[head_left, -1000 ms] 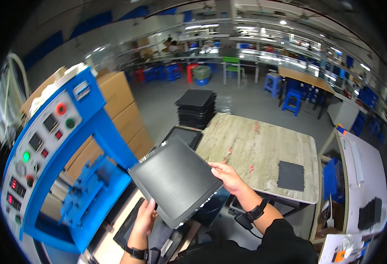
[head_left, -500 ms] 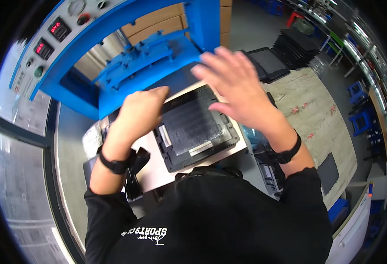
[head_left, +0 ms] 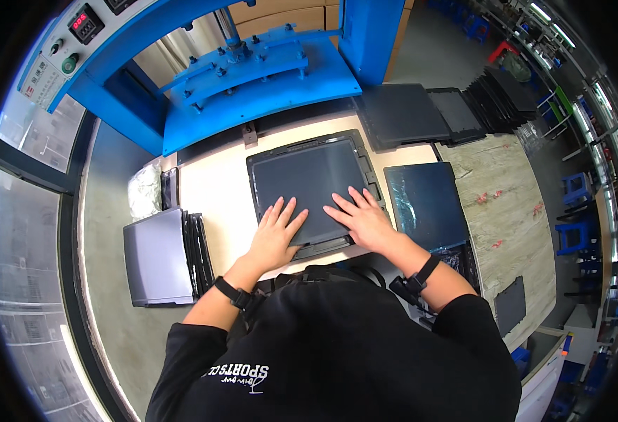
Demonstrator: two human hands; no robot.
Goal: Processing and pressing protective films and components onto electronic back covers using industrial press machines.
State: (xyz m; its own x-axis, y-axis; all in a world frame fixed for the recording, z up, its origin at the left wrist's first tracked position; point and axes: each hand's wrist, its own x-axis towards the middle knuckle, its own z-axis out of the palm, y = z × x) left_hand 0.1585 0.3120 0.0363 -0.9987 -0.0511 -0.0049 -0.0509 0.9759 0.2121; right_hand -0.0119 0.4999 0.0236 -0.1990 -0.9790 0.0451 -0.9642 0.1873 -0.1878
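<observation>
A dark flat panel (head_left: 309,179) lies in a black frame-like fixture (head_left: 359,151) on the pale worktop (head_left: 214,190), in front of a blue press machine (head_left: 253,77). My left hand (head_left: 275,235) rests flat on the panel's near left part, fingers spread. My right hand (head_left: 360,218) lies flat on its near right part, fingers apart too. Neither hand grips anything. Both wrists wear dark bands.
A grey tray-like stack (head_left: 156,257) and upright black sheets (head_left: 198,243) sit at my left. A dark film-covered panel (head_left: 425,204) lies at my right, with more black panels (head_left: 404,112) behind it. A marbled table (head_left: 509,204) stands farther right.
A second ago I held the panel up in the air, facing the room. My head has tilted down; the panel now lies in the fixture and both hands have flattened onto it.
</observation>
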